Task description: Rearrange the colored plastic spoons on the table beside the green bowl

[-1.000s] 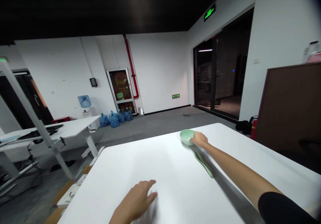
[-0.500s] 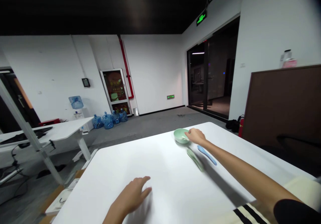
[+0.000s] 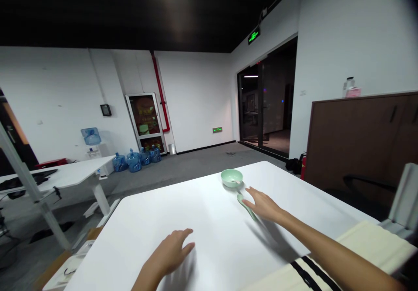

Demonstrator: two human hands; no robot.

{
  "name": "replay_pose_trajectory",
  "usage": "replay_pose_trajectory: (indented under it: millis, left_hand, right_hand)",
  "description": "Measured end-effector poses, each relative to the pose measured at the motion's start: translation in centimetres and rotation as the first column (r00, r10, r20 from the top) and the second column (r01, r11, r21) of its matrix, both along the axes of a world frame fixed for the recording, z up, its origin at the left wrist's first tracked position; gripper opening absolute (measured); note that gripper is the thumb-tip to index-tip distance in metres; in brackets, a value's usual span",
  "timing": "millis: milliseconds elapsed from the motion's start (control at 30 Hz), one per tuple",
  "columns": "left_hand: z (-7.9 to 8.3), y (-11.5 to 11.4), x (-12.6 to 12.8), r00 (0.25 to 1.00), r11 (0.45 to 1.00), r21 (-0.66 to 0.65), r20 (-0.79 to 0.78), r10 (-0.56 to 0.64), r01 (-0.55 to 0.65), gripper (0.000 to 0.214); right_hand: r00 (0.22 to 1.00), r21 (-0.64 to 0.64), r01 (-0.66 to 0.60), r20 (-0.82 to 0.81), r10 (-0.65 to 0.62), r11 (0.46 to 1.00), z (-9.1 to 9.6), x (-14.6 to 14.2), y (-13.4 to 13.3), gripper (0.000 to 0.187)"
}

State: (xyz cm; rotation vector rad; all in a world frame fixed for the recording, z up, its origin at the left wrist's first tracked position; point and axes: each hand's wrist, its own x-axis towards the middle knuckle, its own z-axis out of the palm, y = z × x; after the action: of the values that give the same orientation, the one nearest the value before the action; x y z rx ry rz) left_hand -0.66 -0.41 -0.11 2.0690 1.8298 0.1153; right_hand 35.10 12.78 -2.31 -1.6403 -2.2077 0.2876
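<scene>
A light green bowl (image 3: pixel 231 178) sits near the table's far edge, with a small pale utensil (image 3: pixel 235 181) inside it, perhaps a spoon. Just nearer to me lies a green spoon (image 3: pixel 248 208) on the tabletop. My right hand (image 3: pixel 264 204) hovers beside it with thumb and fingers apart, holding nothing; whether the thumb touches the spoon I cannot tell. The blue spoon does not show, probably covered by my right hand or forearm. Over the near left part of the table, my left hand (image 3: pixel 174 249) has its fingers stretched and thumb apart, with nothing in it.
The white table (image 3: pixel 146 212) fills the foreground, and cream cloth with black stripes (image 3: pixel 307 273) covers its near right edge. A second white desk (image 3: pixel 75 169) stands at left, with several blue water bottles (image 3: pixel 133 160) beyond it. A brown cabinet (image 3: pixel 355 138) is at right.
My right hand has let go at the bowl's rim and drawn back towards me, opening above the spoons. The blue spoon is now out of sight. My left hand stays nearly still; the view has shifted slightly.
</scene>
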Motion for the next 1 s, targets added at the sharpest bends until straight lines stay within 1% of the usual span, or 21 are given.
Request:
replay_pose_trajectory:
  millis: [67, 167, 367, 500, 600, 700, 767, 867, 1000]
  left_hand:
    - [0.0, 0.0, 0.0, 1.0, 1.0, -0.001, 0.001, -0.001, 0.001, 0.057]
    - [-0.1, 0.0, -0.1, 1.0, 1.0, -0.002, 0.003, 0.009, -0.009, 0.057]
    - [-0.5, 0.2, -0.3, 1.0, 1.0, 0.006, 0.014, 0.003, -0.003, 0.059]
    - [-0.6, 0.2, -0.2, 1.0, 1.0, -0.002, 0.012, 0.007, -0.007, 0.058]
    - [-0.4, 0.1, -0.1, 1.0, 1.0, -0.003, 0.012, 0.016, -0.016, 0.058]
    - [-0.3, 0.1, 0.0, 1.0, 1.0, -0.006, 0.001, 0.025, -0.025, 0.057]
    - [-0.2, 0.1, -0.1, 1.0, 0.999, -0.008, -0.003, 0.031, -0.031, 0.057]
    - [-0.1, 0.2, -0.1, 0.999, 0.999, -0.009, 0.005, 0.038, -0.038, 0.057]
    - [0.0, 0.4, 0.0, 0.999, 0.999, -0.006, 0.011, 0.047, -0.047, 0.056]
  right_hand:
    - [1.0, -0.015, 0.003, 0.014, -0.003, 1.0, -0.8, 0.0, -0.1, 0.072]
    - [1.0, -0.007, -0.01, 0.02, 0.01, 1.0, -1.1, 0.0, 0.0, 0.07]
    - [1.0, 0.044, -0.001, -0.01, 0.002, 0.999, -1.1, 0.4, 0.0, 0.065]
    - [0.999, 0.061, 0.034, -0.018, -0.033, 0.998, -0.3, 0.4, 1.1, 0.059]
    - [0.997, 0.057, 0.077, 0.02, -0.078, 0.995, 1.3, 0.2, 3.2, 0.052]
    - [0.989, 0.063, 0.127, 0.068, -0.131, 0.99, 3.1, -0.3, 6.1, 0.047]
    - [0.982, 0.067, 0.158, 0.096, -0.164, 0.985, 3.9, -0.7, 8.3, 0.042]
    - [0.974, 0.051, 0.181, 0.13, -0.186, 0.982, 4.2, -1.7, 11.4, 0.036]
    - [0.967, -0.023, 0.194, 0.171, -0.188, 0.981, 3.2, -3.2, 14.8, 0.03]
